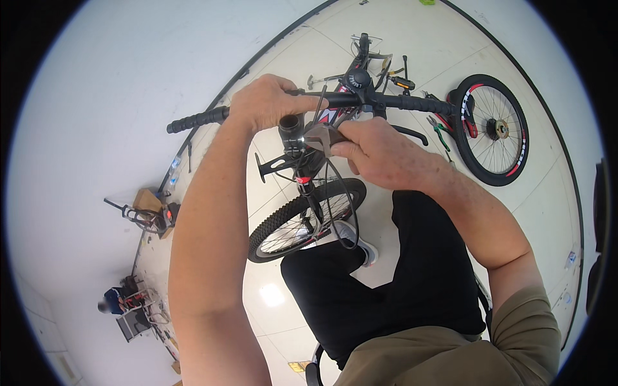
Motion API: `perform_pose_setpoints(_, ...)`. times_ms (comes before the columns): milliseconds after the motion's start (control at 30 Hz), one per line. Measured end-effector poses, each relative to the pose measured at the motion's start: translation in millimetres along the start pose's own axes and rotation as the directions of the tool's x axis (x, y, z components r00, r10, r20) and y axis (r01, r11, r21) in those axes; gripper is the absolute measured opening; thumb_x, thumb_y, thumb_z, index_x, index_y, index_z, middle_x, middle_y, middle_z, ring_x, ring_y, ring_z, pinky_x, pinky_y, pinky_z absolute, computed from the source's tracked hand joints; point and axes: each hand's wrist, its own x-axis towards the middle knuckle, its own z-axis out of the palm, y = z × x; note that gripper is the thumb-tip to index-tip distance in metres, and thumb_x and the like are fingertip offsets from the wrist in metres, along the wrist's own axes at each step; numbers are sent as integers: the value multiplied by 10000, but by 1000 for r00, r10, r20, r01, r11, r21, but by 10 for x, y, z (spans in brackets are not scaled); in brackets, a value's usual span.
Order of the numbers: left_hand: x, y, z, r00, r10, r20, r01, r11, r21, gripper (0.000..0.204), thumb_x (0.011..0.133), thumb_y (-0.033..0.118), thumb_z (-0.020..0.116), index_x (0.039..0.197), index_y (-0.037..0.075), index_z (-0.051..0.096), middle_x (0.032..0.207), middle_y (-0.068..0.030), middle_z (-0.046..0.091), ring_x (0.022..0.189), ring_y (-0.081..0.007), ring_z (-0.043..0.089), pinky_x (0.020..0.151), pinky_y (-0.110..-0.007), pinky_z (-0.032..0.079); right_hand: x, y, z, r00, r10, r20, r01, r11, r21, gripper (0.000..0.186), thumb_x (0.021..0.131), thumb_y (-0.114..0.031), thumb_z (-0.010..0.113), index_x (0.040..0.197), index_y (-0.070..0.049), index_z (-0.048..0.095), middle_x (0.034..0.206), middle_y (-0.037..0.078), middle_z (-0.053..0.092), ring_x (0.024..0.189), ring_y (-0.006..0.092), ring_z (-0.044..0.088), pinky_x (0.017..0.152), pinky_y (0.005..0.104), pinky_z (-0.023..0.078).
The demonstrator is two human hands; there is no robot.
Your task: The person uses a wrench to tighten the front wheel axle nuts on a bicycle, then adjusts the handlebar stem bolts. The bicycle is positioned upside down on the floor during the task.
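A bicycle stands in front of me, its black handlebar lying crosswise and its front wheel near my shoe. My left hand is closed round the left part of the bar, thumb stretched along it. In my right hand is an adjustable wrench. The wrench's jaw is close against the black stem; whether it grips a bolt there I cannot tell. A black cable loops down beside the wheel.
On the right a loose wheel lies beside green-handled pliers and other tools. Bicycle parts and a cardboard box are at the left wall. Farther down that side, another person is near a chair.
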Motion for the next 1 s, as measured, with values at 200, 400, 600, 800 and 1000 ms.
perform_pose_setpoints(200, -4, -12, 3, 1000, 15, -10, -15, 1000, -10, 760, 583, 827, 735, 806, 103, 793, 746, -49, 724, 761, -214, 693, 722, -365, 506, -11, -36, 18, 999, -25, -27, 26, 999, 40, 257, 981, -150, 608, 861, 77, 602, 733, 233, 641, 740, 396, 661, 704, 472, 505)
perform_pose_setpoints(400, 13, -1, -15, 1000, 14, -2, -14, 1000, 12, 763, 583, 831, 738, 811, 105, 794, 752, -52, 730, 768, -211, 697, 721, -364, 509, -56, 41, 174, 997, 29, -76, -18, 990, 139, 253, 961, -141, 628, 838, 80, 612, 770, 275, 639, 766, 460, 650, 701, 508, 502)
perform_pose_setpoints(600, 25, -33, 5, 999, 33, -16, -33, 999, -4, 767, 586, 836, 736, 803, 102, 792, 739, -52, 727, 756, -209, 696, 711, -363, 507, -54, 69, 236, 993, 51, -110, -29, 981, 194, 266, 967, -148, 628, 838, 83, 604, 754, 270, 630, 746, 455, 645, 669, 499, 487)
perform_pose_setpoints(800, 27, -64, 39, 998, 37, -60, -38, 999, -18, 764, 584, 847, 761, 753, 102, 747, 654, -19, 661, 695, -168, 646, 711, -329, 488, -25, 91, 193, 995, 9, -101, 9, 985, 174, 295, 971, -181, 647, 839, 80, 606, 717, 249, 622, 697, 421, 637, 652, 479, 480)
perform_pose_setpoints(1000, 26, -46, 11, 999, 33, -31, -33, 999, 1, 777, 589, 852, 757, 771, 97, 756, 649, -25, 657, 694, -180, 648, 717, -340, 491, -11, 118, 208, 998, 45, -34, -34, 966, 257, 329, 973, -226, 683, 843, 74, 637, 638, 185, 600, 599, 295, 601, 619, 426, 463)
